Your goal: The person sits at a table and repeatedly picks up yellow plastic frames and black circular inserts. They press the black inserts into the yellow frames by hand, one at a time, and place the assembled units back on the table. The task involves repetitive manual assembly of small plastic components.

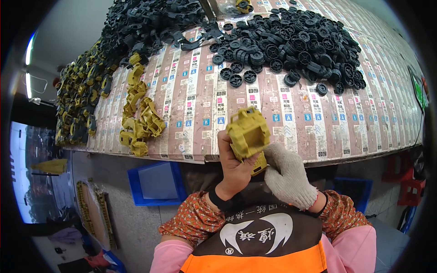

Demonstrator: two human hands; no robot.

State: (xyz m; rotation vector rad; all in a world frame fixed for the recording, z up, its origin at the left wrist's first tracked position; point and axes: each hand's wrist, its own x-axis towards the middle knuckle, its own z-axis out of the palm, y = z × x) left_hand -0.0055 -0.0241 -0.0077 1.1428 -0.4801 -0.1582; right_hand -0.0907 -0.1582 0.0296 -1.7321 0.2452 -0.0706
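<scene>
My bare left hand (233, 166) is wrapped round a yellow plastic toy vehicle body (249, 132), held up just over the table's front edge. Its hollow, box-shaped side faces up. My right hand (289, 177), in a pale knitted glove, grips the lower end of the same body, its fingertips partly hidden behind it. To the left on the table lies a loose row of similar yellow plastic parts (152, 120). Beyond my hands is a big heap of black toy wheels (305, 48), a few of them lying loose at its near edge.
A pile of black plastic parts (150, 22) covers the far left of the table (195, 104). Next to it are heaped yellow-and-black assembled pieces (84, 95). Below the edge stand a blue bin (157, 184), another blue bin (353, 191) and red stools (412, 186).
</scene>
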